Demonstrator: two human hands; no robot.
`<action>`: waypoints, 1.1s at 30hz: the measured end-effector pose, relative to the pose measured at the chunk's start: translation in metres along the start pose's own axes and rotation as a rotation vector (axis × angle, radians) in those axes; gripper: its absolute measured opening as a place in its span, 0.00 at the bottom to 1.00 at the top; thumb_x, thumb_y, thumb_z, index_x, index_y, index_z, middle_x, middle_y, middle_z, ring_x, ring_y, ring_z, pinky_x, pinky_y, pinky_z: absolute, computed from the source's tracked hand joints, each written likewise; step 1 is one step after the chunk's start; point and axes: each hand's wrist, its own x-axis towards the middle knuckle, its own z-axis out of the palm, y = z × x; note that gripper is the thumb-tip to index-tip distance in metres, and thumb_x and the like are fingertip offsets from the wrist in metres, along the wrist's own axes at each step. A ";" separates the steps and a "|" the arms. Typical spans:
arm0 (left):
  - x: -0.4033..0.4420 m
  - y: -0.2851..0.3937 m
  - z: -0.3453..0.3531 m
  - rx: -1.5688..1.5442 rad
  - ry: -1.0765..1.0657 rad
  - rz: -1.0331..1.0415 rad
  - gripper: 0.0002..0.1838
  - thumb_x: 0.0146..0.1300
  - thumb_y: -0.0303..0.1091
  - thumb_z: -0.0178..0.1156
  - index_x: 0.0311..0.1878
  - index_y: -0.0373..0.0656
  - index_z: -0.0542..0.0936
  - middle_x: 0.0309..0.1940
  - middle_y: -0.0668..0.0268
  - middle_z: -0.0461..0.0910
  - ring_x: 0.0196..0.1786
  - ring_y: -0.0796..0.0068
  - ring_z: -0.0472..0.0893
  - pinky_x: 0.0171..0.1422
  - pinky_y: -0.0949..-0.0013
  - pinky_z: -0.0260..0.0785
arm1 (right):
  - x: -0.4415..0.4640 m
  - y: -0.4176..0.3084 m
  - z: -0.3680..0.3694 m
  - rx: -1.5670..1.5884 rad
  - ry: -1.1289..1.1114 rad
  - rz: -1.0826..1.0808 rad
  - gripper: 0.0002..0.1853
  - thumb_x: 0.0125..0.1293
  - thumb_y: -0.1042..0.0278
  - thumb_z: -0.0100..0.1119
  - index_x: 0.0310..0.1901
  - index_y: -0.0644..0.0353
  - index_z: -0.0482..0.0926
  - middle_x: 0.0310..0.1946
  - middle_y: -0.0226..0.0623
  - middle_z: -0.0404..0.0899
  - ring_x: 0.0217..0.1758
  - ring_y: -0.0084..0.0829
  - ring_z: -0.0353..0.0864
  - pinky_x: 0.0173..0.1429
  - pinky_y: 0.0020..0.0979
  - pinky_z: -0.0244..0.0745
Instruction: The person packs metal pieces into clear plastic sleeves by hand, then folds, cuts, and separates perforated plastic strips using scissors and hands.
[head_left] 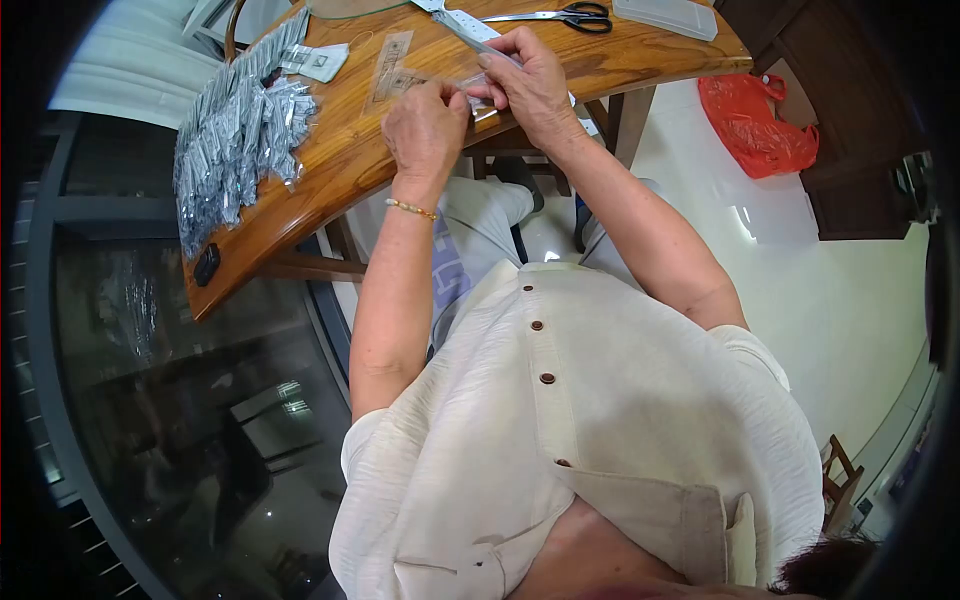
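Observation:
At the table's near edge, my left hand is closed, thumb and fingers pinched together. My right hand is closed just beside it, fingers curled. A small clear plastic piece shows between the two hands, mostly covered by fingers, so its exact kind is unclear. Beyond my right hand a white strip with dark dots lies on the table. Left of the hands are brown translucent strips with dark print.
Shiny silver packets are heaped along the left of the wooden table, with white packets beside them. Black-handled scissors and a clear plastic lid lie at the back. A red plastic bag sits on the floor.

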 end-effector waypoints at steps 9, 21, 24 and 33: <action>-0.008 0.004 0.015 0.050 0.192 0.142 0.06 0.57 0.37 0.63 0.30 0.47 0.82 0.29 0.61 0.83 0.37 0.57 0.82 0.42 0.53 0.68 | -0.004 -0.003 -0.004 -0.030 0.015 0.064 0.09 0.69 0.72 0.57 0.45 0.67 0.71 0.28 0.33 0.75 0.21 0.15 0.74 0.30 0.21 0.78; -0.013 0.008 0.015 -0.035 0.228 0.094 0.07 0.57 0.37 0.64 0.32 0.46 0.84 0.29 0.59 0.84 0.37 0.56 0.82 0.43 0.53 0.68 | -0.006 -0.005 -0.005 -0.013 0.029 0.071 0.09 0.66 0.73 0.58 0.43 0.68 0.72 0.28 0.34 0.77 0.21 0.16 0.75 0.23 0.20 0.73; -0.013 0.008 0.012 -0.079 0.186 0.042 0.08 0.57 0.38 0.64 0.34 0.45 0.86 0.30 0.58 0.85 0.37 0.56 0.83 0.44 0.54 0.69 | -0.006 -0.003 -0.006 -0.002 0.022 0.083 0.09 0.66 0.72 0.59 0.43 0.68 0.72 0.28 0.34 0.77 0.21 0.16 0.75 0.24 0.20 0.73; -0.011 0.006 0.016 -0.077 0.195 0.020 0.09 0.58 0.39 0.62 0.36 0.46 0.87 0.30 0.59 0.86 0.36 0.55 0.84 0.45 0.54 0.70 | -0.016 -0.017 -0.010 -0.088 0.014 0.067 0.09 0.67 0.72 0.57 0.43 0.68 0.72 0.28 0.33 0.75 0.21 0.16 0.74 0.25 0.22 0.77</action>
